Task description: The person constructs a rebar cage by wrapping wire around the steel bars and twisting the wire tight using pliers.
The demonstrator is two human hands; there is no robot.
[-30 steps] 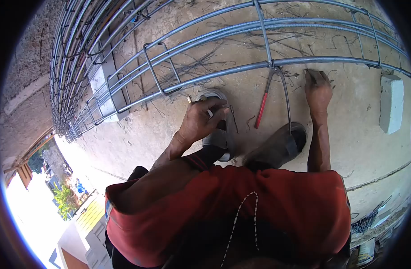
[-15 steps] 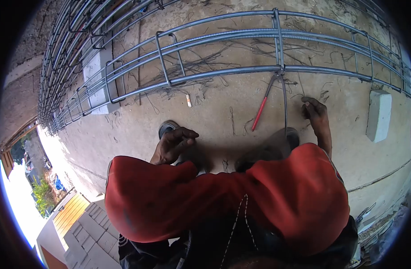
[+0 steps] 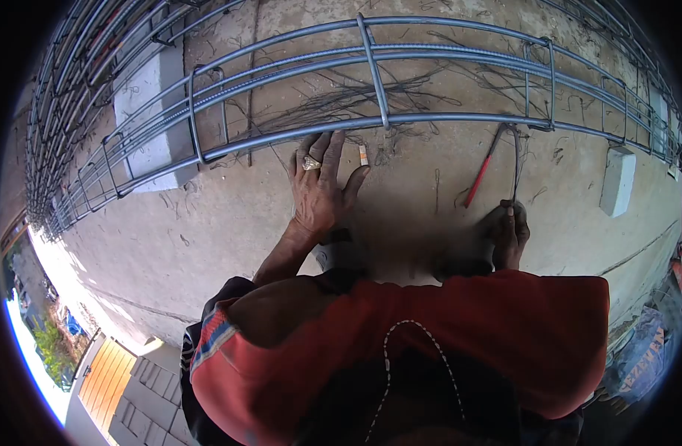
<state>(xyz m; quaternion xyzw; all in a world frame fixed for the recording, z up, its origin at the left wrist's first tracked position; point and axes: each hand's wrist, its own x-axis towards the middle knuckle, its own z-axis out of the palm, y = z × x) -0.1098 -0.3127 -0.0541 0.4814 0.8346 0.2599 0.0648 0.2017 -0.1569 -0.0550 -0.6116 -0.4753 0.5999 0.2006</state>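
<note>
No word can be read with certainty. On the plastic bag (image 3: 642,355) at the right edge there are large pale orange letters, but they are tilted and too blurred to be spelled.

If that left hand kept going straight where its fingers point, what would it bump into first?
The left hand would probably meet the near long steel bar first; its fingertips appear right by it, though whether they touch is unclear.

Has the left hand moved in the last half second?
Yes, forward: against the orange-and-white object on the floor, the left hand went from nearer the body to beside it, on its left.
</note>
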